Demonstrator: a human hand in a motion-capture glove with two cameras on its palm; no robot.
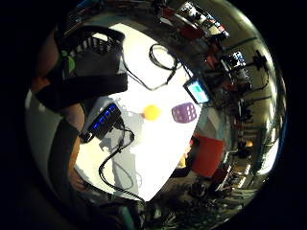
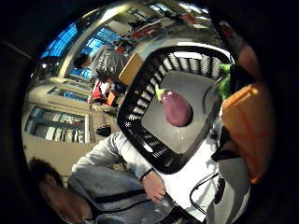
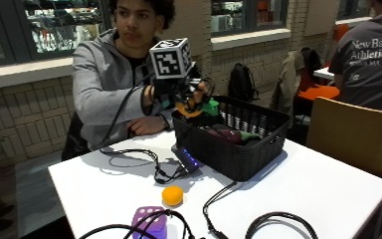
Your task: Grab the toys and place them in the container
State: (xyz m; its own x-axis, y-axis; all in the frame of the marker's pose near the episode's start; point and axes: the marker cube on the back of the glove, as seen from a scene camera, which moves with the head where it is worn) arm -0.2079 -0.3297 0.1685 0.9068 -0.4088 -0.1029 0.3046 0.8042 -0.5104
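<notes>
Right hand: the gloved right hand (image 3: 178, 97) is raised above the near rim of the black basket (image 3: 234, 149), fingers curled around an orange and green toy (image 3: 194, 108), which looks like a carrot
Held toy: the orange body and green top show between the fingers in the outside view; in the thumb side palm view the orange part (image 2: 247, 126) sits close against the palm, with the green end (image 2: 227, 81) towards the basket
Other hand: the bare left hand (image 3: 146, 125) rests on the white table (image 3: 98, 184) just behind the basket, holding nothing
Basket: stands on the table in front of the person; the thumb side palm view looks down into it
Toys in basket: a purple eggplant (image 2: 176, 108) lies on the basket floor; from outside, dark purple and green shapes (image 3: 229, 134) show over the rim
Toys on table: an orange ball (image 3: 172, 195) and a purple die (image 3: 148, 219) lie near the front edge, close to each other and well apart from the basket
Other items: a black hub with blue lights (image 3: 188, 159) lies against the basket's front corner; black cables (image 3: 138, 154) run across the table
</notes>
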